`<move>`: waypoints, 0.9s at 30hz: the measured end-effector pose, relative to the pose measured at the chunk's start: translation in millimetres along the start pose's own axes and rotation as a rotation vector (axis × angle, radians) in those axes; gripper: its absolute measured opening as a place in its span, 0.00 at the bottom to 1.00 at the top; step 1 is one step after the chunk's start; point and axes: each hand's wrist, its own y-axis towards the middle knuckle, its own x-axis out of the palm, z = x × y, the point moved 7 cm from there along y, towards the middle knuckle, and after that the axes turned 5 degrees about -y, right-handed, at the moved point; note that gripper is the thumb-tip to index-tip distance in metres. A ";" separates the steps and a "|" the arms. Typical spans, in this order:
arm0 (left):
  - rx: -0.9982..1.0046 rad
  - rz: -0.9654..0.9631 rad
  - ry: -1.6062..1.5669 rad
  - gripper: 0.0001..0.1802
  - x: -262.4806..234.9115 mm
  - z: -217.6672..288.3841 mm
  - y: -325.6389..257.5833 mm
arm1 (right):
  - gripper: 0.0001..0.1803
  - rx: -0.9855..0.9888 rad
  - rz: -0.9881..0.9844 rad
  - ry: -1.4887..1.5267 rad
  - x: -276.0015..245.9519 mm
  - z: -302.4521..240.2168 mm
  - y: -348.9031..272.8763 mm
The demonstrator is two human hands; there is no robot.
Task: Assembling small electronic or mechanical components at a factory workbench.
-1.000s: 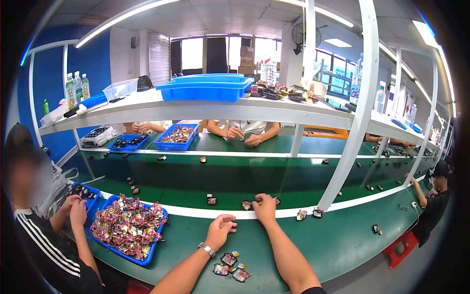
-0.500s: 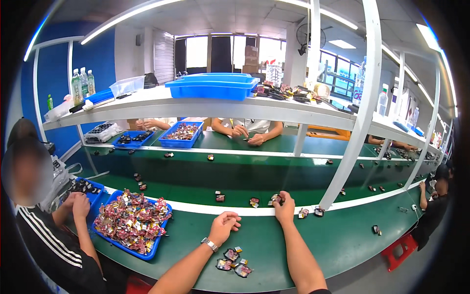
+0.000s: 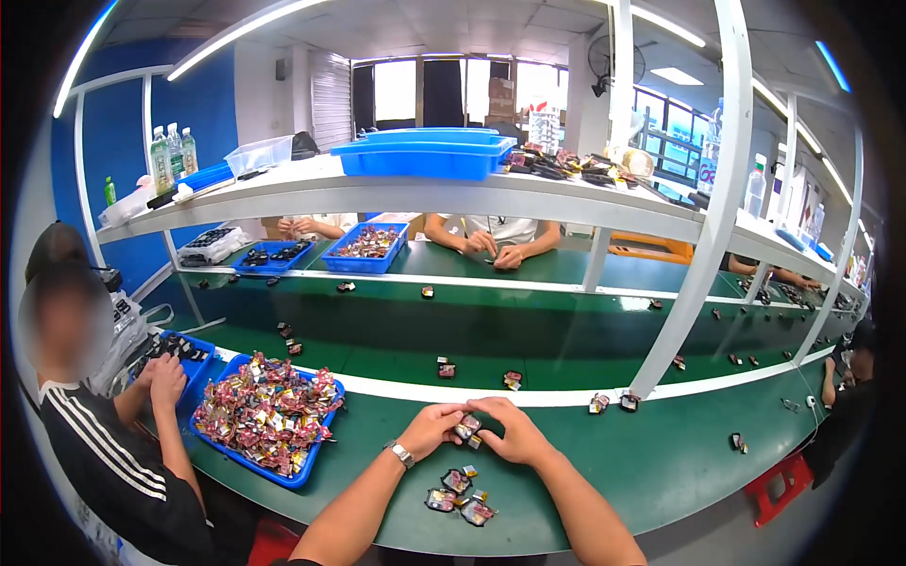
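Leftmost, a blue tray (image 3: 304, 472) of wrapped parts sits beside the left hand (image 3: 432, 429). Both hands meet at the table's (image 3: 661, 462) far edge, fingertips pinching one small dark part (image 3: 467, 429) between them. It lies equally near the right hand (image 3: 514, 436); its long axis cannot be told.

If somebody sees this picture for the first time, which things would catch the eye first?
Probably the blue tray heaped with small red and silver parts, at lower left beside a seated co-worker. Next, the left hand and right hand meeting over one small part at the centre, with the long green belt behind.
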 end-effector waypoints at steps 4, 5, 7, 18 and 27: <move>0.023 0.074 -0.084 0.20 0.9 3.7 -2.0 | 0.23 -0.023 0.165 -0.157 -5.9 -4.8 -0.5; 0.033 0.103 -0.122 0.20 1.3 5.0 -3.0 | 0.19 0.004 0.188 -0.211 -3.1 -7.7 -0.7; 0.037 0.095 -0.133 0.19 6.7 5.3 -3.6 | 0.15 0.031 0.209 -0.265 -0.9 -7.8 -0.3; 0.072 0.095 -0.114 0.15 8.8 0.3 0.8 | 0.09 -0.135 0.209 -0.382 6.1 -7.5 6.4; 0.094 0.090 -0.071 0.15 9.8 1.9 0.4 | 0.07 -0.051 0.099 -0.264 3.0 4.6 2.3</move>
